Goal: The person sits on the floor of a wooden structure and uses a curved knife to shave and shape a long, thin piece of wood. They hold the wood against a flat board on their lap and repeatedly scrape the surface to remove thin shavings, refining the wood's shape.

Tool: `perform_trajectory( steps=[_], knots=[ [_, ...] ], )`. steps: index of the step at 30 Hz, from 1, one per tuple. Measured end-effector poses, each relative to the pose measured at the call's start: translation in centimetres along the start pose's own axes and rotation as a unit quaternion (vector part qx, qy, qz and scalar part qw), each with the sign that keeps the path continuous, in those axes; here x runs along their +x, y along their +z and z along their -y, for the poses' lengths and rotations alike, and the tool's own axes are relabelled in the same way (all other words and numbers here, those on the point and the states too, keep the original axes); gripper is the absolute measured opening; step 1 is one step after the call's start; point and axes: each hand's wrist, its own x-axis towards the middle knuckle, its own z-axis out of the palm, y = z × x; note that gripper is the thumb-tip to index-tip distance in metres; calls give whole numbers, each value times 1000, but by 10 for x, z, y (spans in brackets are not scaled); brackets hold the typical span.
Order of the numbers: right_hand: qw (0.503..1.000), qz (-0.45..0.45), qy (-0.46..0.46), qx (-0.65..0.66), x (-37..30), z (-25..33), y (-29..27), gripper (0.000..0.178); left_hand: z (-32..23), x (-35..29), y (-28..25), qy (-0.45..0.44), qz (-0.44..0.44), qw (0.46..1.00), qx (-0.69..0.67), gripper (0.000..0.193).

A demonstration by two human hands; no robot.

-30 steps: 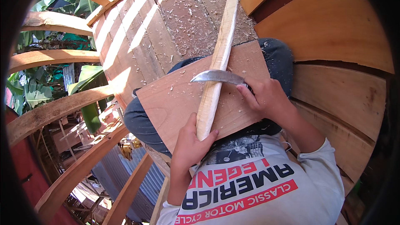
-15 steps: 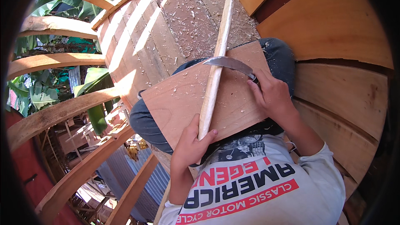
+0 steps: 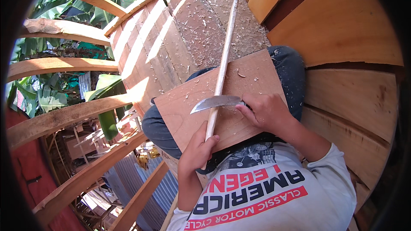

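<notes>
A long pale wooden stick slants away from me across a flat brown board on my lap. Its near end is gripped by my left hand, thumb along the wood. My right hand is closed round the handle of a curved knife, most of the handle hidden by the fingers. The blade lies across the stick a little beyond my left hand, its tip pointing left. A few wood shavings rest on the board, one curl near its far edge.
Beyond my knees, a plank floor is strewn with shavings. Wooden panels rise along the right. Curved wooden bars line the left, with banana leaves and corrugated metal sheets outside them.
The knife has slid along the stick toward me, from beyond the board's middle to near my left hand. The stick has turned, showing a narrower side.
</notes>
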Motion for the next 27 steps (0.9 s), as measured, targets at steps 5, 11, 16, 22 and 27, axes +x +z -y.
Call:
perform_trajectory(
  steps=[5, 11, 16, 22, 27],
  knots=[
    [999, -24, 19, 27, 3, 3, 4, 33, 6, 4, 0, -7, 29, 999, -24, 21],
    [996, -24, 49, -63, 18, -15, -8, 29, 16, -1, -4, -3, 51, 997, -63, 19],
    [996, 63, -54, 14, -3, 9, -4, 27, 19, 2, -8, 3, 89, 990, -111, 20],
    [999, 16, -31, 26, 0, 2, 3, 33, 3, 5, 1, -22, 39, 998, -37, 24],
    [990, -79, 104, 47, 23, -25, -1, 38, 16, -6, -4, -11, 58, 997, -59, 32]
  ],
)
